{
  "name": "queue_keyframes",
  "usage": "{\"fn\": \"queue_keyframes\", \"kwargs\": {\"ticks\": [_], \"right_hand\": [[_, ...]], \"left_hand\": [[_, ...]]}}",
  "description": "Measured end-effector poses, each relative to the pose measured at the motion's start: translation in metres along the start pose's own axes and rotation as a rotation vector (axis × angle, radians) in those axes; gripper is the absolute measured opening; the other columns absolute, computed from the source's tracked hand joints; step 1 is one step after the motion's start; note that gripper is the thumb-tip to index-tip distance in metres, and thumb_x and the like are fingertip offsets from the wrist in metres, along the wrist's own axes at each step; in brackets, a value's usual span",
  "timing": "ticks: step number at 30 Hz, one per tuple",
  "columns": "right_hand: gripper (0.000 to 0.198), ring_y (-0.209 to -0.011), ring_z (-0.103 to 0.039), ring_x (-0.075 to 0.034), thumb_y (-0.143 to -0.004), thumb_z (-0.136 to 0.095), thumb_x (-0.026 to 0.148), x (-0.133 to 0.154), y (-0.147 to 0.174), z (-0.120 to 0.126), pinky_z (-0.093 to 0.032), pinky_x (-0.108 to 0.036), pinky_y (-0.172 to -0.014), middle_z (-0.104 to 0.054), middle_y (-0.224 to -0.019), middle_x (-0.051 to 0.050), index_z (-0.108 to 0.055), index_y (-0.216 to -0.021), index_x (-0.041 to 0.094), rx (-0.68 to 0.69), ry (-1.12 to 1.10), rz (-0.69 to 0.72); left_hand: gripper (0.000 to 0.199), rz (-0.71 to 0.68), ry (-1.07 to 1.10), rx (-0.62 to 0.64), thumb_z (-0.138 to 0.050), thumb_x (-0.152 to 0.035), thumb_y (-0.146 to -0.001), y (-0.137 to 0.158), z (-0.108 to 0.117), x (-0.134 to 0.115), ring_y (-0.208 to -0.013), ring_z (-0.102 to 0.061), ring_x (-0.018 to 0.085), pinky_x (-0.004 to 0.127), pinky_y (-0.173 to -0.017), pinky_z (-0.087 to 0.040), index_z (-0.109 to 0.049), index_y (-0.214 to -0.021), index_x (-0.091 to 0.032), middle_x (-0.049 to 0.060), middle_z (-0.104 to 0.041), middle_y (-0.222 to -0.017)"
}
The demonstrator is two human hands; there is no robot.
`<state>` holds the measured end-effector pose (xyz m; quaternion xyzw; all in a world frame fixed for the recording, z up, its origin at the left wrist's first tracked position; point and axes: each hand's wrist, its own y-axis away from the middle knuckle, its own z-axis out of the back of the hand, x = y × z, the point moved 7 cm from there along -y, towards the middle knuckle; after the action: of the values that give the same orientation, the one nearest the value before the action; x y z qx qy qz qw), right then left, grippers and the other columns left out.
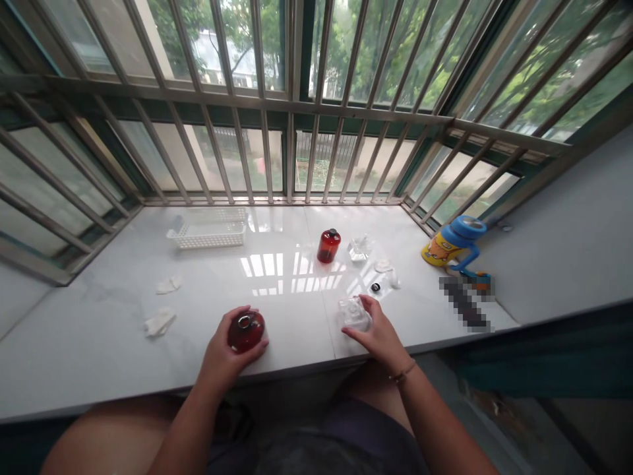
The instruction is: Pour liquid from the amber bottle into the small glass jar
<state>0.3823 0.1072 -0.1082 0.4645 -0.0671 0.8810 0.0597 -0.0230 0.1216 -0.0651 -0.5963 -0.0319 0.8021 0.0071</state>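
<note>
Near the front edge of the sill, my left hand (222, 353) is wrapped round a dark red glass bottle (246, 331) whose round mouth is uncovered. My right hand (378, 333) grips a clear, faceted glass piece (354, 314) between thumb and fingers; its exact kind I cannot make out. Just beyond that hand lies a small black cap (376, 287). Farther back stands a second red bottle (329, 247) with a black top, and beside it another clear faceted glass piece (360, 249).
A white perforated basket (210, 241) stands at the back left. Crumpled white tissues (161, 323) lie at the left, with more tissue (383, 266) at the right. A blue and yellow flask (452, 243) stands far right, by a pixelated dark object (465, 303). Metal window bars (291, 105) bound the back.
</note>
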Motion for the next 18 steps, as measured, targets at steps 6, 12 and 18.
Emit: {"fn": "queue_keyframes", "kwargs": {"ticks": [6,12,18], "right_hand": [[0.091,-0.144,-0.058,-0.035,-0.075,-0.091,0.053,-0.01,-0.004,0.003,-0.047,-0.054,-0.121,-0.059,-0.154,-0.015,-0.044,-0.149,0.026,0.005,-0.001,0.027],[0.091,-0.149,-0.052,-0.038,-0.085,-0.082,0.062,-0.031,-0.009,0.007,-0.043,-0.059,-0.125,-0.052,-0.161,-0.016,-0.041,-0.157,0.026,-0.032,0.08,0.051],[0.093,-0.15,-0.049,-0.042,-0.085,-0.079,0.069,-0.036,-0.009,0.019,-0.044,-0.064,-0.123,-0.05,-0.162,-0.016,-0.043,-0.159,0.026,-0.098,0.144,0.127]], "left_hand": [[0.077,0.034,-0.037,-0.176,-0.092,-0.054,-0.069,-0.009,0.028,-0.007,-0.128,-0.07,0.035,0.06,-0.115,-0.055,-0.061,-0.134,-0.029,0.01,-0.071,-0.137],[0.074,0.0,-0.077,-0.245,-0.09,-0.052,-0.072,-0.015,0.042,-0.006,-0.127,-0.069,0.033,0.056,-0.115,-0.054,-0.06,-0.135,-0.027,0.011,-0.071,-0.137],[0.074,0.006,-0.096,-0.314,-0.091,-0.049,-0.071,-0.024,0.047,0.006,-0.128,-0.067,0.033,0.056,-0.117,-0.052,-0.059,-0.134,-0.028,0.01,-0.068,-0.138]]}}
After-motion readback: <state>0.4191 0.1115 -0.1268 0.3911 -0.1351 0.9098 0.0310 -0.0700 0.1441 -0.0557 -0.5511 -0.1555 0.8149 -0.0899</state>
